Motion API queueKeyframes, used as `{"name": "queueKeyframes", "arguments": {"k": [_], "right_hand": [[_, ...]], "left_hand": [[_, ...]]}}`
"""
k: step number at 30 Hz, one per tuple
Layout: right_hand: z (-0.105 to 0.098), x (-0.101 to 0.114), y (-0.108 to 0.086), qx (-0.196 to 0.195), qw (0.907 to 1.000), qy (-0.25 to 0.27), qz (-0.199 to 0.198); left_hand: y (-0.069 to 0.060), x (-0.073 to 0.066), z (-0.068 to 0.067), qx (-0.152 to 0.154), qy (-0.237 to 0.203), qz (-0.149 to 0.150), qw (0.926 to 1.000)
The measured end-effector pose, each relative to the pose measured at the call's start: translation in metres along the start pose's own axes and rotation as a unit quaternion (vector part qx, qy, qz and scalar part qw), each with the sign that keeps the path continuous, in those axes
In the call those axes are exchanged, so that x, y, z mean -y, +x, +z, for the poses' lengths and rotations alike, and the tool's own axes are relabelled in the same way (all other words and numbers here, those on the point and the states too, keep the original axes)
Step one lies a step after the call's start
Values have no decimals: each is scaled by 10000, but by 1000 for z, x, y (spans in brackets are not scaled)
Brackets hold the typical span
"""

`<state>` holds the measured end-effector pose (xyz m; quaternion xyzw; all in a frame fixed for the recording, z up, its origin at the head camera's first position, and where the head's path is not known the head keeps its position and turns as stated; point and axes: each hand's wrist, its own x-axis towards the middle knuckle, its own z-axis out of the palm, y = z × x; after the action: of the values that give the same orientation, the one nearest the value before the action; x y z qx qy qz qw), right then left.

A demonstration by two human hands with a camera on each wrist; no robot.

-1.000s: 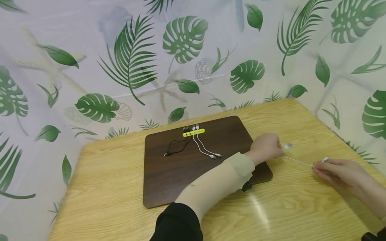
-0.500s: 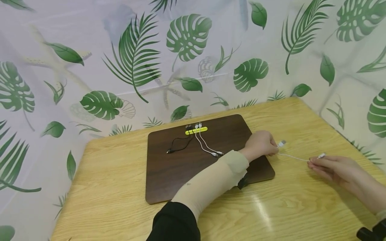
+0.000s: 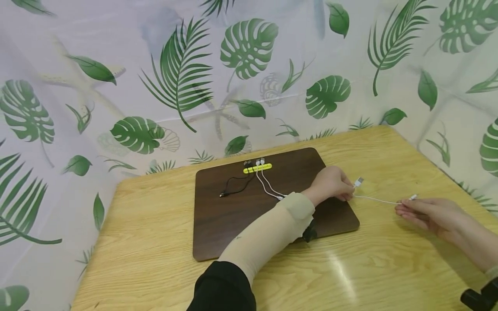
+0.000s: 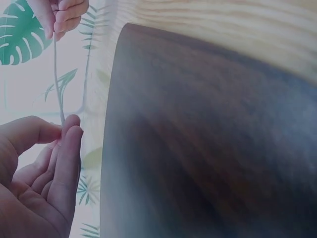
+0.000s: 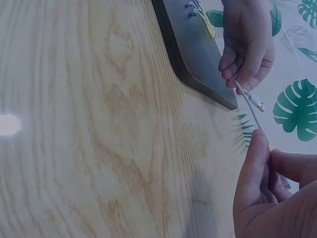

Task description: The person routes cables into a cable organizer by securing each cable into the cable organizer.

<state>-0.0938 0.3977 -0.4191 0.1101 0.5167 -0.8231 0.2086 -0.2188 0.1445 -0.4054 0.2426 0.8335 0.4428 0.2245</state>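
Observation:
A short white USB cable (image 3: 375,198) stretches between my two hands above the table, right of the dark board. My left hand (image 3: 332,183) pinches it near the USB plug (image 3: 359,182), which sticks out past the fingers. Near the smaller connector (image 3: 413,197), my right hand (image 3: 439,216) pinches the other end between thumb and fingers. In the left wrist view the cable (image 4: 58,79) runs nearly straight from hand to hand. The right wrist view shows the cable (image 5: 250,106) leaving the left fingertips, with the USB plug (image 5: 256,102) beside them.
A dark brown board (image 3: 221,216) lies on the wooden table (image 3: 155,242). Near its far edge a yellow cable holder (image 3: 257,168) carries a black cable (image 3: 237,183) and white cables (image 3: 266,183). A leaf-patterned cloth (image 3: 288,103) hangs behind the table.
In the head view both hands and the held cable have shifted slightly left, as has my left forearm; the board and backdrop drift slightly right. Both hands keep hold of the cable.

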Motion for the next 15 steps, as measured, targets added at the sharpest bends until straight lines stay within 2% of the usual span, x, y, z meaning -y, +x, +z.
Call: {"name": "queueKeyframes", "arguments": {"k": [8, 15], "right_hand": [[4, -4, 11, 184, 9998, -44, 104], [6, -2, 21, 384, 9990, -161, 148]], "left_hand": [[-3, 11, -9, -30, 3, -88, 10000], [-5, 14, -17, -104, -227, -247, 9994]]}}
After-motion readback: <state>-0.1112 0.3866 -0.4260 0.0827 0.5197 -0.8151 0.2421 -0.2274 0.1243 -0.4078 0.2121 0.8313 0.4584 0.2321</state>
